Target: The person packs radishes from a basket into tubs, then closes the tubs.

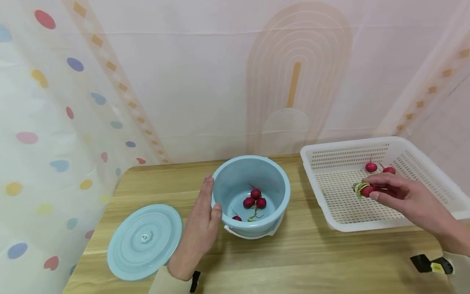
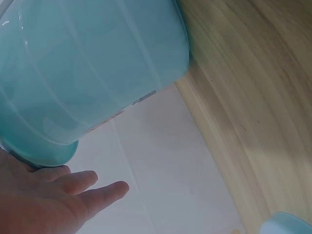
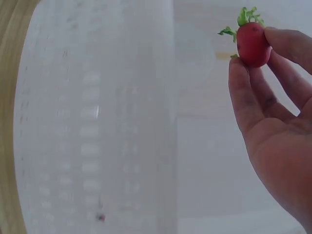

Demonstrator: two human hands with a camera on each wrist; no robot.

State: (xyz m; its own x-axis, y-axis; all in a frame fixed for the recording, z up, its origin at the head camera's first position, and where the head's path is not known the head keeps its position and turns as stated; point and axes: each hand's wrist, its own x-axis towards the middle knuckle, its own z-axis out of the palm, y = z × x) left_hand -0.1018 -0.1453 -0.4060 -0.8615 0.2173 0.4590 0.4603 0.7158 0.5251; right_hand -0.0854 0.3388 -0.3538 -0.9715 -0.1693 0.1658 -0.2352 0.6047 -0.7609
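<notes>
Between thumb and fingers, my right hand pinches a red radish with short green stems, above the white slotted basket. Two more radishes, one of them a small round radish, lie at the basket's far side. My left hand rests with straight fingers against the left rim of the light blue bucket. Inside it, several radishes and a bit of green stem lie on the bottom. In the left wrist view, the left fingers extend beside the bucket's rim.
A round light blue lid lies flat on the wooden table, left of the bucket. The bucket's white handle hangs down at its front. Behind the table hangs a patterned cloth.
</notes>
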